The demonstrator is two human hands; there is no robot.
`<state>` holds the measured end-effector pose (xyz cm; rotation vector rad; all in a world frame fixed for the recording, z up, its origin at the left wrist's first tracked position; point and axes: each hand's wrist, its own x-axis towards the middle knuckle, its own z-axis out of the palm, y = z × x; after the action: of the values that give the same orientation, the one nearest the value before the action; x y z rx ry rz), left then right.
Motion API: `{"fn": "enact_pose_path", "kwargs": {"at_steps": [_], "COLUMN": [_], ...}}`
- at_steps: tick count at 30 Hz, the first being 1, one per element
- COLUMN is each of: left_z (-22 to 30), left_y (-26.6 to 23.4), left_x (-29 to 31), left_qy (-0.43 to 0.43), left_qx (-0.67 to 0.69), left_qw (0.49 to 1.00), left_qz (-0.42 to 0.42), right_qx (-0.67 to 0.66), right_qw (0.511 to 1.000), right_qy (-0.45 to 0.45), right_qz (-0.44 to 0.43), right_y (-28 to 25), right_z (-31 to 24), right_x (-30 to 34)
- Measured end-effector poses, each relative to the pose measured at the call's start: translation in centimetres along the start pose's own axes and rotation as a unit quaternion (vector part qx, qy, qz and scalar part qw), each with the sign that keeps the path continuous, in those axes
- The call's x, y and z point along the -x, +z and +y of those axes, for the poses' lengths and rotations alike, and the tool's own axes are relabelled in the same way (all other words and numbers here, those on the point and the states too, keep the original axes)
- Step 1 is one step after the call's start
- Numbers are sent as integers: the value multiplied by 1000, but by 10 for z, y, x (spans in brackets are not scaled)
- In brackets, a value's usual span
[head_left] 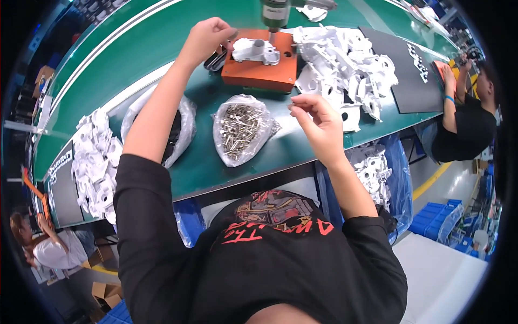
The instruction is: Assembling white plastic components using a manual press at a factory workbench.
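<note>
My left hand (pixel 212 41) is at the left edge of an orange fixture block (pixel 259 77), its fingers curled together; whatever is in them is hidden. On the block lies a white moulded plastic part (pixel 251 51) with a grey round post and a ring-shaped end. Above the block's far edge hangs a dark green power tool (pixel 275 15) with a metal tip. My right hand (pixel 322 123) hovers over the bench between the block and my body, thumb and fingertips brought together; anything pinched there is too small to name. Nearby sits a clear plastic bag of long screws (pixel 240 129).
White plastic parts are heaped right of the block (pixel 345 59) and at the far left (pixel 97 162). A second bag (pixel 184 129) with black pieces is partly behind my left forearm. Below the bench edge stands a blue-lined bin (pixel 399 178). Other people work at both sides.
</note>
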<state>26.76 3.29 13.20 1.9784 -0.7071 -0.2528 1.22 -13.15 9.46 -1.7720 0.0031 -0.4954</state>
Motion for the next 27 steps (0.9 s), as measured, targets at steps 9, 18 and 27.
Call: {"fn": "enact_pose_path", "kwargs": {"at_steps": [9, 18, 27], "left_z": [-9, 2, -12], "left_y": [39, 60, 60], "left_x": [-84, -79, -85], "left_qy": [-25, 62, 34], "left_qx": [-59, -58, -133], "left_qw": [979, 971, 970], "left_qz": [-191, -225, -203], "right_qx": [-99, -191, -144], "right_qw": [992, 978, 985], "right_qy": [79, 75, 84], "right_qz": [28, 38, 50], "right_y": [-7, 15, 14], "right_z": [16, 49, 49], "right_x": [-21, -82, -88]}}
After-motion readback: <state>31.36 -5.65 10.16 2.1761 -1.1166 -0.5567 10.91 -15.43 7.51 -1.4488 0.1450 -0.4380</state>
